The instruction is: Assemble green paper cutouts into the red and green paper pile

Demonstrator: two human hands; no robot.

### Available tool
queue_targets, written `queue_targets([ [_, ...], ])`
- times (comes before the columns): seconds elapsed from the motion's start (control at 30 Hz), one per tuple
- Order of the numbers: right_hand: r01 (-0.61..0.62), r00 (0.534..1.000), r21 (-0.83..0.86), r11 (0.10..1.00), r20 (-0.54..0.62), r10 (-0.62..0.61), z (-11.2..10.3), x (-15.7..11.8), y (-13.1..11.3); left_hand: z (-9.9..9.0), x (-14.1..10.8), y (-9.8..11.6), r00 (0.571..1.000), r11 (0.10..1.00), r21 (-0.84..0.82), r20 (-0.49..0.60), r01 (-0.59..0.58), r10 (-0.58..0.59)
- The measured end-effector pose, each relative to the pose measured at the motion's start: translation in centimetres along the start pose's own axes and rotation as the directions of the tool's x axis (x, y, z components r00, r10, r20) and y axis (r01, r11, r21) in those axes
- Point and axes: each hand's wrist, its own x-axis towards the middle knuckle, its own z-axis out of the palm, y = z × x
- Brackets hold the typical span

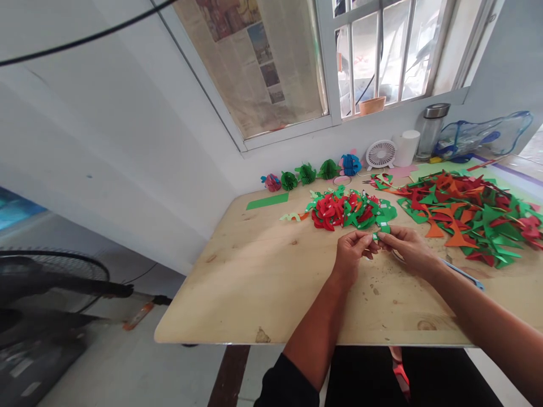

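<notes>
My left hand (351,250) and my right hand (408,247) meet over the table, fingers pinched together on a small green paper piece (384,227). White patches show on the green paper; most of its shape is hidden by my fingers. Just beyond my hands lies a heap of red paper cutouts (328,210) and green paper cutouts (360,210), several with small white squares on them. Under my right wrist, a tool with a light blue-grey end (474,281) lies partly covered, so its kind is unclear.
A large pile of red, orange and green paper scraps (456,209) covers the table's right side. Along the wall stand folded-paper figures (306,173), a small white fan (380,154), a white cylinder (407,148) and a bottle (431,131). A green strip (267,201) lies at the back left.
</notes>
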Motion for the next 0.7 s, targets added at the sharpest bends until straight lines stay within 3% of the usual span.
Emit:
queue_targets([
  [0.27, -0.014, 1.0, 0.011, 1.0, 0.005, 0.014, -0.02, -0.06, -0.09, -0.01, -0.13, 0.2, 0.999, 0.998, -0.048, 0.007, 0.035, -0.034],
  [0.53, 0.007, 1.0, -0.07, 0.998, 0.015, -0.006, -0.19, 0.06, -0.26, -0.06, 0.04, -0.08, 1.0, 0.99, 0.139, -0.017, -0.017, 0.019],
  [0.7, 0.02, 1.0, -0.083, 0.996, 0.016, -0.019, -0.18, -0.04, -0.2, -0.27, 0.37, -0.74, 1.0, 0.988, 0.155, -0.01, -0.024, 0.026],
])
